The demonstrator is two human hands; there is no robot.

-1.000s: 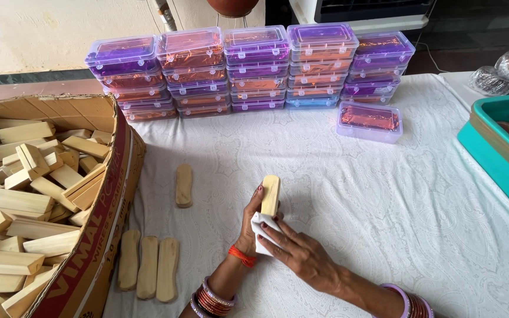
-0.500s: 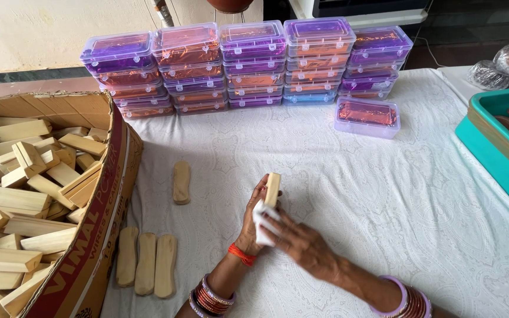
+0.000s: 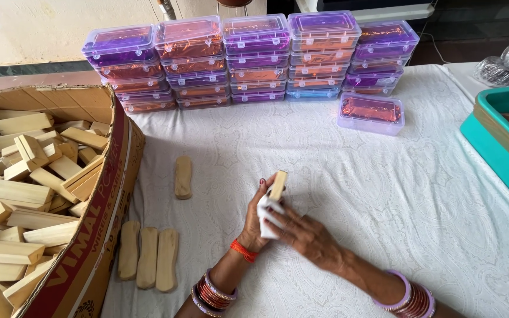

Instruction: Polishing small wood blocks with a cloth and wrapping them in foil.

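Observation:
My left hand (image 3: pixel 256 221) holds a pale wooden block (image 3: pixel 277 185) upright over the white tablecloth. My right hand (image 3: pixel 304 234) presses a small white cloth (image 3: pixel 265 214) against the block's lower part. Both wrists wear bangles, and the left also has an orange thread. Three shaped wooden pieces (image 3: pixel 148 257) lie side by side to the left of my arms. A single wooden piece (image 3: pixel 183 176) lies farther up on the cloth.
A cardboard box (image 3: pixel 98 235) full of wooden blocks fills the left side. Stacks of purple-lidded plastic boxes (image 3: pixel 248 59) line the far edge, with one lone box (image 3: pixel 370 112) in front. A teal tray (image 3: pixel 493 147) sits at the right.
The white cloth has slid slightly along the block in my right hand; the block stays upright in my left hand. The view has shifted a little.

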